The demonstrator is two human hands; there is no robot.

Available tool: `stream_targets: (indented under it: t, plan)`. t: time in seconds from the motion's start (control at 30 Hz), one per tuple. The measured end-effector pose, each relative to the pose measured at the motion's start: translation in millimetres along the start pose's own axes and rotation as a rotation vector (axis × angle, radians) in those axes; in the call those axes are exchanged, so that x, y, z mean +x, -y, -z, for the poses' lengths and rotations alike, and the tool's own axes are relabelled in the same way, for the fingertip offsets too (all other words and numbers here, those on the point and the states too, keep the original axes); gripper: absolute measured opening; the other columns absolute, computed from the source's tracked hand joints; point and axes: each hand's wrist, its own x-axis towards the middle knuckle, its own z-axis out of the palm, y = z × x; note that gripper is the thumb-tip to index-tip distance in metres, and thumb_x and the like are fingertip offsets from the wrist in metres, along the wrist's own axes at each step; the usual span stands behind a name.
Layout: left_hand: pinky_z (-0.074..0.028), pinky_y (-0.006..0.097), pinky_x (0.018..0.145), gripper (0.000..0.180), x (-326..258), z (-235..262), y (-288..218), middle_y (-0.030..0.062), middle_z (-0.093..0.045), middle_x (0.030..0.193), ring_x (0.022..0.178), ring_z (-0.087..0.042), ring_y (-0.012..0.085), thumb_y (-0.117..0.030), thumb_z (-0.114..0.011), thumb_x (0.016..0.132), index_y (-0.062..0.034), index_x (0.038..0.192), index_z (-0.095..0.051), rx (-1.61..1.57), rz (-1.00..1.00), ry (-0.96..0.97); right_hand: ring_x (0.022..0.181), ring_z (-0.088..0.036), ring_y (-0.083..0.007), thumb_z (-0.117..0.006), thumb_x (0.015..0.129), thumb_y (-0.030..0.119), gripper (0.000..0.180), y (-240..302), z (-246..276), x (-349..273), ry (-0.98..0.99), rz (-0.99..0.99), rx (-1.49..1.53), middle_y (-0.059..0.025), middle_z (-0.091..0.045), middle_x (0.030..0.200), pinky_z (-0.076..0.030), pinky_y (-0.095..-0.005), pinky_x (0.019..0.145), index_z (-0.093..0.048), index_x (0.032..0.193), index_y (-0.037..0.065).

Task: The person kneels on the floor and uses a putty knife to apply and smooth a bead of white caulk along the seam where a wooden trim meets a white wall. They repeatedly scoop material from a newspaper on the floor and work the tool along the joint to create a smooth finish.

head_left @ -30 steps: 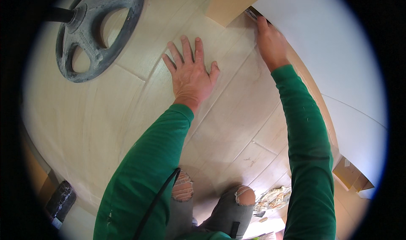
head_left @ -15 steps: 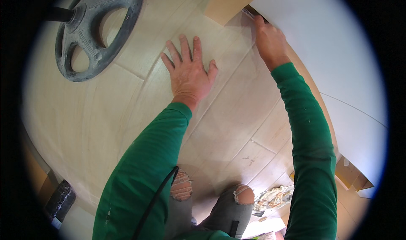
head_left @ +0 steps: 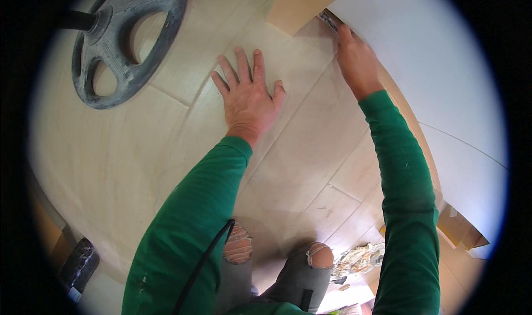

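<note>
My left hand (head_left: 250, 101) lies flat on the wood-look plank floor (head_left: 183, 165) with its fingers spread, holding nothing. Over at the upper right, my right hand (head_left: 357, 60) reaches to the dark gap along the bottom edge of a white panel (head_left: 438, 65). Its fingers are closed, and a narrow greyish, smeared tool end (head_left: 327, 20) sticks out ahead of them. Most of that tool is hidden by the hand and the panel. Close to the tool end, a light wooden board (head_left: 302, 4) meets the floor.
A grey, dusty wheel-shaped base (head_left: 124, 60) with a dark post stands at upper left. A dark smeared object (head_left: 79, 265) lies at lower left. Crumpled, stained material (head_left: 360, 259) and an open cardboard box (head_left: 460, 226) are at lower right. My knees rest below.
My right hand has shifted slightly back toward me and to the right, and more of the greyish tool end shows ahead of it. The left hand stays in place.
</note>
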Motion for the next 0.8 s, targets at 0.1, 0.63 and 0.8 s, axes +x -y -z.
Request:
stream_targets:
  t: [0.1,0.63,0.8]
  plan:
    - [-0.007,0.071,0.124,0.080,-1,-1,0,0.0268,-0.023,0.170,0.156,-0.011,0.0581,-0.049,-0.054,0.099,-0.0069,0.164,-0.033,-0.002,-0.005,-0.006,0.091,-0.073,-0.0431,-0.051,0.097,0.007,0.021,2,-12,11,0.018,0.009,-0.087,-0.0232,-0.073,0.096,-0.058,-0.0549,0.078,-0.056,0.117,0.004]
    - [-0.006,0.071,0.124,0.081,0,1,1,0.0268,-0.022,0.171,0.156,-0.010,0.0581,-0.049,-0.054,0.099,-0.0069,0.165,-0.032,-0.018,0.003,0.015,0.090,-0.074,-0.0426,-0.054,0.096,0.003,0.021,4,8,7,0.117,0.031,-0.144,-0.0228,-0.076,0.097,-0.060,-0.0529,0.078,-0.059,0.116,0.002]
    - [-0.006,0.072,0.124,0.081,0,3,0,0.0280,-0.022,0.170,0.156,-0.010,0.0587,-0.048,-0.055,0.099,-0.0063,0.165,-0.031,-0.029,-0.002,0.022,0.084,-0.073,-0.0399,-0.058,0.096,0.007,0.022,-4,13,-17,0.054,-0.068,-0.090,-0.0170,-0.074,0.094,-0.060,-0.0512,0.073,-0.063,0.117,0.006]
